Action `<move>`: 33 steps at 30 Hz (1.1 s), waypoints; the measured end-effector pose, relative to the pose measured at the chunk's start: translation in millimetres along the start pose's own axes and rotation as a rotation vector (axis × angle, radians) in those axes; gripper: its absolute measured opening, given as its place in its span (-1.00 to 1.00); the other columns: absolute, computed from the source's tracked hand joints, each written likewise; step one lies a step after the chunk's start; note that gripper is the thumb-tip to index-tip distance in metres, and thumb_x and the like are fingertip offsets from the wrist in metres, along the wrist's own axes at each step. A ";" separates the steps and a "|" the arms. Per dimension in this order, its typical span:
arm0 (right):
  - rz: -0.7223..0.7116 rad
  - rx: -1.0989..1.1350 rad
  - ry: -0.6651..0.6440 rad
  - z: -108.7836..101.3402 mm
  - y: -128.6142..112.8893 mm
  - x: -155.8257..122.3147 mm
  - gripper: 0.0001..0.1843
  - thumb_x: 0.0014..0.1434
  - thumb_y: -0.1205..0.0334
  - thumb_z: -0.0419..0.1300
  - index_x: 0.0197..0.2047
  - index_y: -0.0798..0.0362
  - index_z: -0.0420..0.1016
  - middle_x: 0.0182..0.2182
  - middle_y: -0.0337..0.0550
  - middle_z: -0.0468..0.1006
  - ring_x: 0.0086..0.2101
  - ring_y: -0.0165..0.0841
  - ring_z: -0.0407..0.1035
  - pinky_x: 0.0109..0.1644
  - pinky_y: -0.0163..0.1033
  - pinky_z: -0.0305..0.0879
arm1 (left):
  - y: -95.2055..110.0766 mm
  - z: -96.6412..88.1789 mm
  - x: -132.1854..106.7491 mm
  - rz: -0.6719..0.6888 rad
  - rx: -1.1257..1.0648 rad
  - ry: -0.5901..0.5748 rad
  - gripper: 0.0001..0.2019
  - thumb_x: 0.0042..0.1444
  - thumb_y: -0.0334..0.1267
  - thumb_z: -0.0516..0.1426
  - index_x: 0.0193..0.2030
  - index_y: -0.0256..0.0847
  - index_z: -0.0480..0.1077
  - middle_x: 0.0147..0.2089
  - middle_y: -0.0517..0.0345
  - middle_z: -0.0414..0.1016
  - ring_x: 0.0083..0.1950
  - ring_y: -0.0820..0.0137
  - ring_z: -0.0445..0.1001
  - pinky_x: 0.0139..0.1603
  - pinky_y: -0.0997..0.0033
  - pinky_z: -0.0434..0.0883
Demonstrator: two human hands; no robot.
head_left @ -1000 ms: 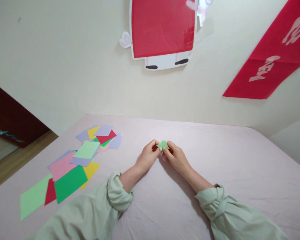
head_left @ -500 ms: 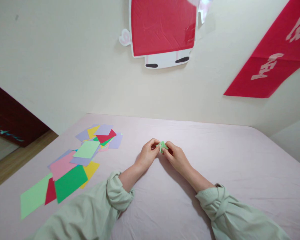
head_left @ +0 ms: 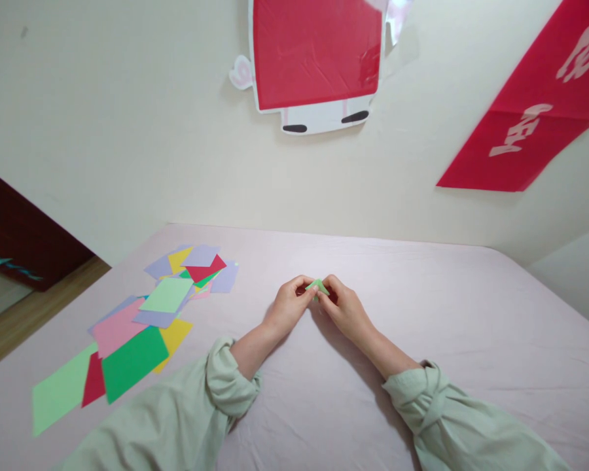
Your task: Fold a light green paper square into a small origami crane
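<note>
A small folded piece of light green paper point(head_left: 318, 286) is pinched between my two hands, over the middle of the cloth-covered table. My left hand point(head_left: 290, 302) grips its left side with thumb and fingers. On the right side, my right hand point(head_left: 344, 306) holds it the same way, thumb toward me. The paper shows a peaked, roughly triangular top edge; its lower part is partly hidden by my thumbs and fingertips.
Loose coloured paper sheets point(head_left: 135, 360) lie overlapping on the left of the pale pink tablecloth point(head_left: 446, 314). Behind the table rises a wall with a red-and-white cartoon decoration point(head_left: 317, 55) and a red banner point(head_left: 510, 118). A dark brown panel point(head_left: 24, 229) stands at far left.
The green paper's flaps, spread unevenly before, now sit flatter in a neater triangular shape. Both hands keep their pinch and have barely moved. The view has shifted slightly.
</note>
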State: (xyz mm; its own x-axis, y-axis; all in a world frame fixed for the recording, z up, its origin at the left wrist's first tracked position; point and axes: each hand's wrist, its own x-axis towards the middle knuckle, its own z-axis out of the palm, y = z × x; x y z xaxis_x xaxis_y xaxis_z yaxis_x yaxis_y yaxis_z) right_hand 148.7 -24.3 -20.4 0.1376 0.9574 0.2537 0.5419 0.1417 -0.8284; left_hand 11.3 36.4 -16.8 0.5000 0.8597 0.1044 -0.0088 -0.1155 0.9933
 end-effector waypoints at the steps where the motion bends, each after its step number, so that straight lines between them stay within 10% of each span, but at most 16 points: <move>1: 0.008 0.036 -0.006 0.4 -0.8 -0.3 -0.83 0.24 0.14 0.07 -0.37 -0.03 0.21 -0.55 -0.36 0.28 -0.54 -0.40 0.19 -0.45 -0.30 0.07 | -1.1 -0.5 0.2 -0.002 0.003 0.004 -0.86 0.06 -0.22 0.17 -0.33 -0.26 0.48 -0.32 0.14 0.53 -0.26 0.40 0.44 -0.16 0.44 0.34; 33: 0.042 0.231 0.019 1.4 2.7 2.4 -0.84 0.24 0.13 0.09 -0.33 0.01 0.27 -0.48 -0.32 0.32 -0.48 -0.40 0.22 -0.39 -0.27 0.15 | 0.4 0.0 -1.4 0.104 0.040 0.039 -0.93 0.12 -0.31 0.14 -0.31 -0.21 0.29 -0.34 0.26 0.35 -0.31 0.50 0.39 -0.21 0.48 0.34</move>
State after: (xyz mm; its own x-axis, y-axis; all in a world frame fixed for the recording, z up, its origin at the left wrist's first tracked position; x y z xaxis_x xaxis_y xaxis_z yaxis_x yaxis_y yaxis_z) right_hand 149.3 -21.3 -22.6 0.1727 0.9591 0.2244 0.3319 0.1578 -0.9300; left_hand 10.6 35.2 -16.6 0.4642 0.8607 0.2094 -0.0240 -0.2241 0.9743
